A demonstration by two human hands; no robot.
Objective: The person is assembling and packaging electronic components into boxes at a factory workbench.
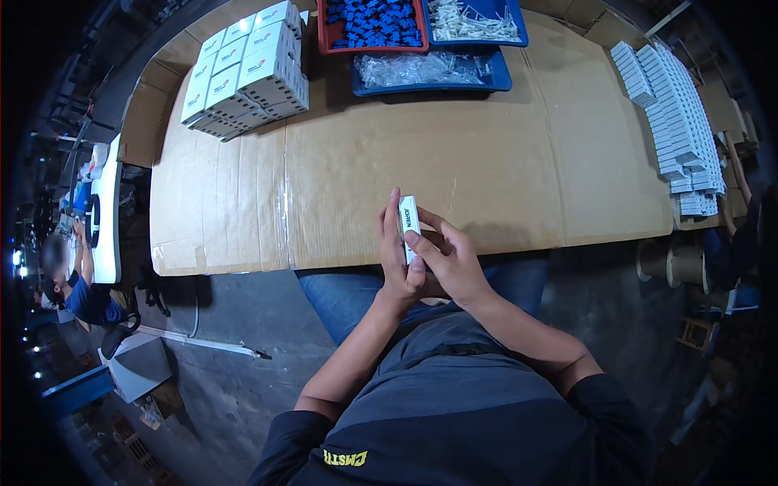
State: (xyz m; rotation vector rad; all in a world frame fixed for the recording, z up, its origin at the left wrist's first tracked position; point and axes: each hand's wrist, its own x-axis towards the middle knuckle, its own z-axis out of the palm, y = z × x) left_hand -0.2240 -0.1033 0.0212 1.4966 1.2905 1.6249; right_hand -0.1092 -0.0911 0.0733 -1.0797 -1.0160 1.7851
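Above the table's front edge, both my hands are closed round a small, narrow white box (408, 215) with dark print on its face. My left hand (395, 259) lies along the box's left side, its fingers pointing away from me. From the right, my right hand (455, 263) grips the box, with the thumb pressed on its face and the fingers curled behind. The box's near end is partly hidden by my thumbs.
Cardboard covers the table (486, 178). White cartons (247, 69) are stacked back left. At the back stand a red tray (324, 40) of blue parts, a blue tray (523, 32) of white pieces and another blue tray (389, 91) of clear pieces. Small white boxes (677, 113) line the right; a person (89, 296) sits far left.
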